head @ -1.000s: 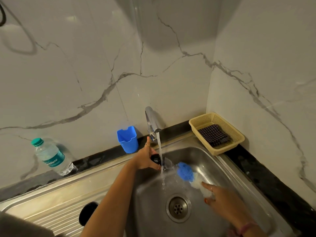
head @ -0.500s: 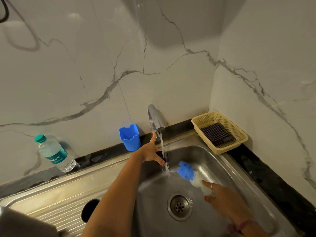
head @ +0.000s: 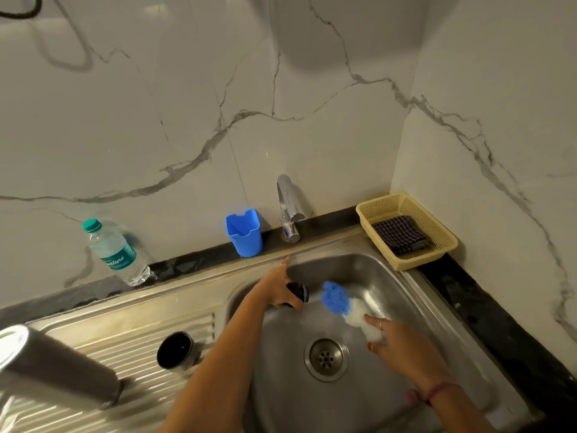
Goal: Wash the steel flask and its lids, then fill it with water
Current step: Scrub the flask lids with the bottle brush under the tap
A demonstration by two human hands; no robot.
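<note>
We take the sink (head: 359,276) as our landmark. Over its basin, near the left wall, the left hand (head: 278,289) has its grip closed round a small black lid (head: 298,292); the lid looks dark, ribbed at the rim, partly hidden by the fingers. To the right of it, still inside the basin, the right hand (head: 396,342) grips the white end of a scrubber (head: 343,303) whose blue fluffy end points toward the lid, near it but apart. The drain (head: 326,359) lies below and between both hands.

On the ribbed draining surface (head: 131,335) left of the sink, the steel flask (head: 56,364) lies on its side, matte grey-brown body, bright rim at the near-left end, blurred by closeness. Between the flask and the basin a second lid (head: 175,350) stands, dark and cup-shaped.

Behind the sink: the tap (head: 288,210), with no water visibly running; a blue cup (head: 243,232) to its left; a water bottle (head: 114,253) farther left. At the sink's back right corner sits a yellow basket (head: 437,232) holding a checked cloth (head: 399,234).
</note>
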